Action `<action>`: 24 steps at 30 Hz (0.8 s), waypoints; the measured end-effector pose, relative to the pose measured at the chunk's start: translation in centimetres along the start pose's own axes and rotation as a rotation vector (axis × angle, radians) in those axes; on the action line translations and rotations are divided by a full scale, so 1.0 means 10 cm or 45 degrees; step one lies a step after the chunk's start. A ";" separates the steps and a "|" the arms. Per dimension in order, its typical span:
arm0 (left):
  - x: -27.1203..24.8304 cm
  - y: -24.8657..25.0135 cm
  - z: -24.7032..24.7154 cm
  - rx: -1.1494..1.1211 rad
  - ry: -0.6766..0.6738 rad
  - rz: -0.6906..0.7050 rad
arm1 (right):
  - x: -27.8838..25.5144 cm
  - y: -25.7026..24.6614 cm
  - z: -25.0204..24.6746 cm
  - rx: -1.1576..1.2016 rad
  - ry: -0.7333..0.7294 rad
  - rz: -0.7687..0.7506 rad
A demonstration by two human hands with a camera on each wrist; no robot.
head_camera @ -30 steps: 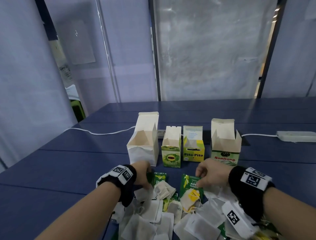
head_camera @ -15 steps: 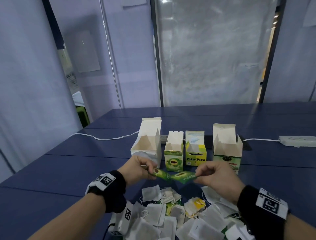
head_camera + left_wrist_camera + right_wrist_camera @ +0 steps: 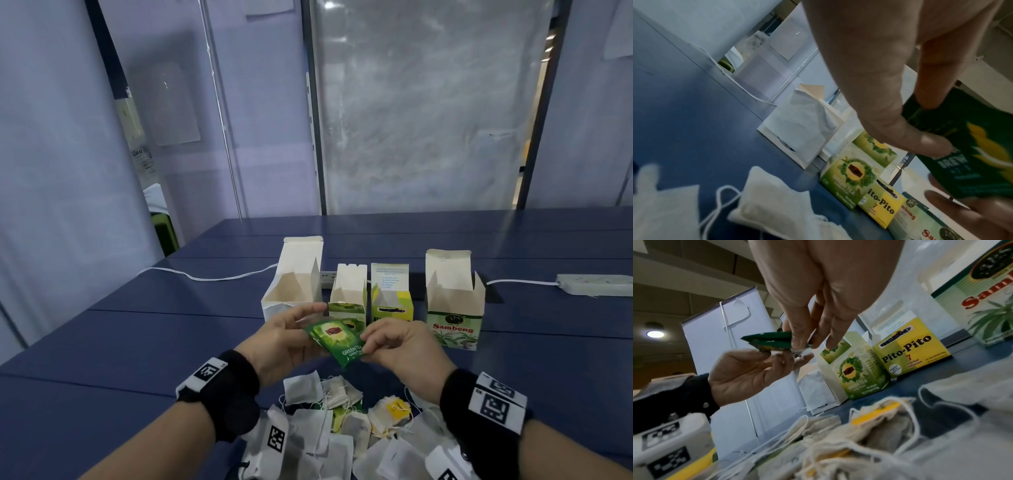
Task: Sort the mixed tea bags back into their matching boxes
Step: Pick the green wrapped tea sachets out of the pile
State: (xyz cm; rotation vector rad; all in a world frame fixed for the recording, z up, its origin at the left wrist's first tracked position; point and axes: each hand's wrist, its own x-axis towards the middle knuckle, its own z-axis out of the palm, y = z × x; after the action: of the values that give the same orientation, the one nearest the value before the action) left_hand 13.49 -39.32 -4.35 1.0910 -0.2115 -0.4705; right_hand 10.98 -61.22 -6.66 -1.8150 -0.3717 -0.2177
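Both hands hold green "Green Tea" sachets (image 3: 337, 339) above the pile, just in front of the boxes. My left hand (image 3: 305, 325) pinches a corner between thumb and finger (image 3: 900, 126). My right hand (image 3: 368, 337) pinches the opposite edge. In the right wrist view two sachet edges (image 3: 766, 342) lie stacked. Four opened boxes stand in a row: a plain white box (image 3: 291, 284), the green tea box (image 3: 347, 298), the yellow Pito-Pito box (image 3: 390, 301) and the Sambong box (image 3: 452, 308). A pile of loose tea bags (image 3: 342, 428) lies below my wrists.
The blue table (image 3: 137, 342) stretches left and far back. A white power strip (image 3: 596, 284) lies at the right, and a white cable (image 3: 205, 277) runs left behind the boxes. Walls and a frosted panel close the back.
Both hands rose from the pile, each with a green sachet. The sachets have since come together and turned face up between the hands.
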 end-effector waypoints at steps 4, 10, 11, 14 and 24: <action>-0.03 0.00 0.08 -0.023 0.175 0.061 | 0.01 -0.03 0.11 -0.042 0.002 -0.041; -0.27 0.10 0.16 -0.010 0.095 0.023 | 0.13 -0.10 0.29 -0.130 0.077 -0.087; -0.30 0.10 0.15 0.065 0.119 0.045 | 0.15 -0.14 0.34 -0.167 0.059 -0.101; -0.45 0.08 0.06 0.247 0.291 0.059 | 0.11 -0.25 0.53 -0.293 -0.142 -0.116; -1.86 0.20 -0.56 0.804 0.457 -0.427 | -0.78 -0.62 1.13 -1.041 -1.187 -0.227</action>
State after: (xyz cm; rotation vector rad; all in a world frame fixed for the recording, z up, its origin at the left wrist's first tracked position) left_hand -0.17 -25.43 -3.93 1.8231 0.1589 -0.5092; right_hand 1.01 -49.92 -6.81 -2.6175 -1.2338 0.4538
